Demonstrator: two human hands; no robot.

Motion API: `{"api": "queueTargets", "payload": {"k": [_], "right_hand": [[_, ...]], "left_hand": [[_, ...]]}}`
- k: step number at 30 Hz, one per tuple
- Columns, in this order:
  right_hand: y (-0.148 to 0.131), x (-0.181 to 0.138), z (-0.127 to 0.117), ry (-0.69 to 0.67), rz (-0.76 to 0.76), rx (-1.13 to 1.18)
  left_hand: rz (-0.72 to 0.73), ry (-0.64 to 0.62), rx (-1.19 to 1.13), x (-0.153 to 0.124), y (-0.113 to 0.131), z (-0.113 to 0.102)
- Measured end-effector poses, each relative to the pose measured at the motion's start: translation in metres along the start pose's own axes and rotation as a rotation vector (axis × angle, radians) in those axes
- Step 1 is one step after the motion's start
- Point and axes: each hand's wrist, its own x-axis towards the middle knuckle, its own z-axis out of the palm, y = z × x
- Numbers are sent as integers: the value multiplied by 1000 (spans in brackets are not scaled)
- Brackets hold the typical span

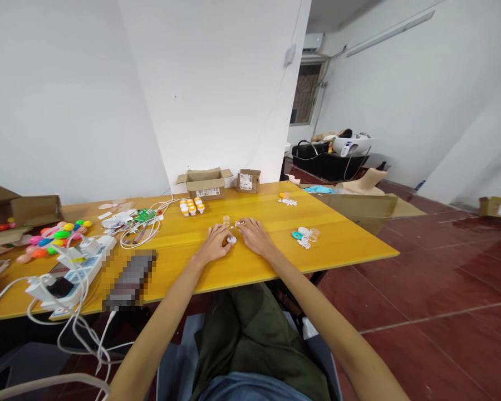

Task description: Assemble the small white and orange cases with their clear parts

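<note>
My left hand [214, 244] rests on the yellow table, thumb and forefinger curled about a small white round plastic piece [232, 240]. Beside it, my right hand [254, 236] lies palm down with fingers stretched out, the fingertips at small white plastic parts [242, 223] on the tabletop. Just beyond both hands stands a clear plastic cup-like piece [226, 219]. To the right are a teal ring [296, 235], white gear-like parts [304, 243] and a clear cover [314, 234].
Several white-and-orange capped items [191, 207] stand before an open carton [207, 184]; a smaller box [248, 181] is alongside. More white parts [289, 202] lie far right. Leftward are cables, a power strip [79, 273], a pixelated device [130, 279] and colourful balls [58, 236].
</note>
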Motion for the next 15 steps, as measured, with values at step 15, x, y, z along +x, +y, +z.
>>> {"api": "queueTargets", "payload": {"k": [15], "right_hand": [[-4, 1, -1, 19, 30, -31]], "left_hand": [[-70, 46, 44, 1, 1, 0]]}}
